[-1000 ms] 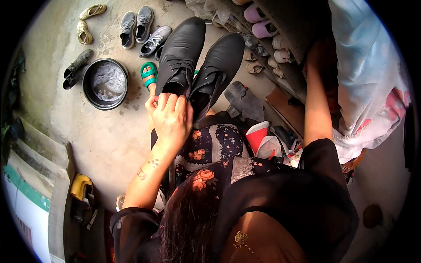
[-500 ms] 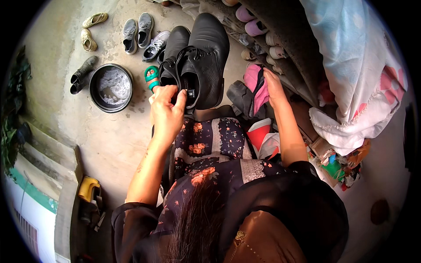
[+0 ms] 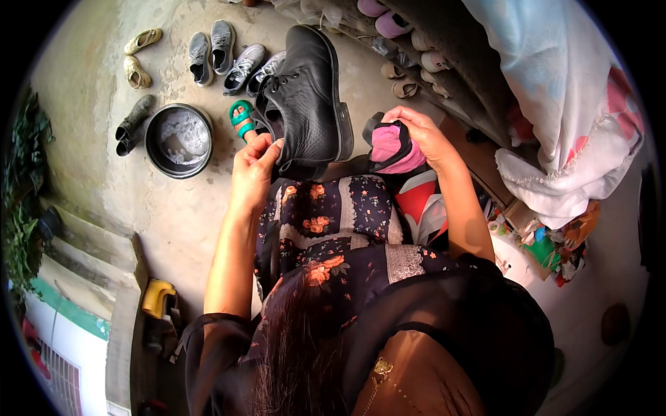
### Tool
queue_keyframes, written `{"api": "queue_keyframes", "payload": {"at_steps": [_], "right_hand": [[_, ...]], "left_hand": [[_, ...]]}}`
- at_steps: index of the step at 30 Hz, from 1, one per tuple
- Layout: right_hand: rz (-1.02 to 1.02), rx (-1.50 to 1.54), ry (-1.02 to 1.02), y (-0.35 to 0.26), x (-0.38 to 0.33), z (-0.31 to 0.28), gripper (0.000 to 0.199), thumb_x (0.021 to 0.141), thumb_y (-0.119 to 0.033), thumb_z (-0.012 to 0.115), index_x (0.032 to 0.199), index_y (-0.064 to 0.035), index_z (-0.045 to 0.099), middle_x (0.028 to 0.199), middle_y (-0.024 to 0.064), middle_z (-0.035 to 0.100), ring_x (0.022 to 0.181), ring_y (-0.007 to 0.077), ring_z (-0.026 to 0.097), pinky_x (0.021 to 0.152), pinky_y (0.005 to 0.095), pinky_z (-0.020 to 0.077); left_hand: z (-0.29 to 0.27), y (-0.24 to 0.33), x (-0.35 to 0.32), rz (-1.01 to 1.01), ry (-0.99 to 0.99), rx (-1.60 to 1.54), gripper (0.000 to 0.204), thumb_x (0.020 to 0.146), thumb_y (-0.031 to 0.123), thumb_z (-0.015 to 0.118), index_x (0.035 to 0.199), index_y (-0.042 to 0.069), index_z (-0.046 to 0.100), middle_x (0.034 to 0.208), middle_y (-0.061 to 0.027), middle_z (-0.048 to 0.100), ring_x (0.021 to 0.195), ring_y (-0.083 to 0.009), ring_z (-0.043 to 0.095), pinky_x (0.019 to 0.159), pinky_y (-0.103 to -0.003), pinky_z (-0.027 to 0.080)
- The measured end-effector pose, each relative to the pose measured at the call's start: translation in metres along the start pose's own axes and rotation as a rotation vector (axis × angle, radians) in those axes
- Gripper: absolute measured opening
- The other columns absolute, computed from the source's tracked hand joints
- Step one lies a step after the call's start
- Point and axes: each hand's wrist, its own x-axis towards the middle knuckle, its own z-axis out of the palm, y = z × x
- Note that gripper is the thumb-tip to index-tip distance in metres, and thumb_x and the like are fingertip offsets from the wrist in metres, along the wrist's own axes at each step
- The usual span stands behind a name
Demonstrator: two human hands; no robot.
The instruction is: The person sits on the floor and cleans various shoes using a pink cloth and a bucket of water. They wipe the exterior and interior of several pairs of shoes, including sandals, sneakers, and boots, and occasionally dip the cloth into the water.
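My left hand (image 3: 255, 161) is closed on the heel rim of a black lace-up leather shoe (image 3: 312, 97). The shoe is held up over my lap, toe pointing away, its right side and sole edge showing. Part of another dark shoe seems to lie behind it, mostly hidden. To the right, my right hand (image 3: 416, 133) grips a bunched pink cloth (image 3: 394, 151) with black edging, apart from the shoe. A dark thing (image 3: 373, 126) shows beside the cloth; I cannot tell what it is.
A black basin (image 3: 179, 141) of sudsy water stands on the concrete floor at left, with dark boots (image 3: 134, 125) beside it. Grey sneakers (image 3: 211, 53) and beige flats (image 3: 137, 72) lie farther off. My foot wears a green sandal (image 3: 240, 111). Shoe shelves (image 3: 416, 59) and a hanging white cloth (image 3: 541, 104) are at right.
The black shoe has turned, now showing its side and sole edge; the second shoe has gone mostly behind it. The pink cloth has moved slightly left and is bunched tighter in my right hand.
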Motion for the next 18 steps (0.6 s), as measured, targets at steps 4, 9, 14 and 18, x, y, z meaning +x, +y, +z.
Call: {"api": "queue_keyframes", "payload": {"at_steps": [4, 9, 14, 18], "right_hand": [[-0.009, -0.181, -0.043, -0.012, -0.006, 0.031, 0.030, 0.094, -0.010, 0.054, 0.122, -0.0038, 0.061, 0.106, 0.0006, 0.063, 0.093, 0.0090, 0.057, 0.088, 0.0237, 0.0444], [0.167, -0.621, -0.055, -0.076, -0.023, 0.076, 0.059, 0.087, -0.005, 0.058, 0.143, -0.0240, 0.051, 0.101, 0.0079, 0.067, 0.075, 0.0102, 0.061, 0.075, 0.0248, 0.0505], [-0.132, -0.995, -0.150, -0.074, -0.014, 0.095, 0.061, 0.085, -0.009, 0.056, 0.143, -0.0302, 0.050, 0.066, 0.0047, 0.055, 0.064, 0.0188, 0.059, 0.067, 0.0356, 0.0516], [-0.210, -1.117, -0.185, -0.060, -0.002, 0.101, 0.060, 0.084, -0.011, 0.056, 0.141, -0.0293, 0.052, 0.064, 0.0057, 0.054, 0.067, 0.0212, 0.058, 0.069, 0.0373, 0.0504]], "left_hand": [[-0.003, -0.003, -0.005, -0.033, -0.027, -0.028, 0.026, 0.096, 0.012, 0.061, 0.071, 0.009, 0.054, 0.071, 0.0110, 0.044, 0.064, -0.0011, 0.035, 0.057, -0.020, 0.025], [-0.014, -0.023, -0.005, 0.019, -0.028, 0.049, 0.027, 0.096, 0.012, 0.062, 0.070, 0.009, 0.053, 0.071, 0.0102, 0.044, 0.065, -0.0013, 0.035, 0.057, -0.020, 0.025], [-0.021, -0.028, -0.011, 0.011, -0.008, 0.093, 0.028, 0.095, 0.012, 0.063, 0.070, 0.009, 0.052, 0.070, 0.0108, 0.044, 0.064, -0.0007, 0.034, 0.056, -0.020, 0.025], [-0.024, -0.023, -0.018, -0.011, 0.010, 0.121, 0.025, 0.095, 0.013, 0.063, 0.072, 0.009, 0.054, 0.069, 0.0116, 0.044, 0.063, 0.0000, 0.035, 0.055, -0.020, 0.025]]}}
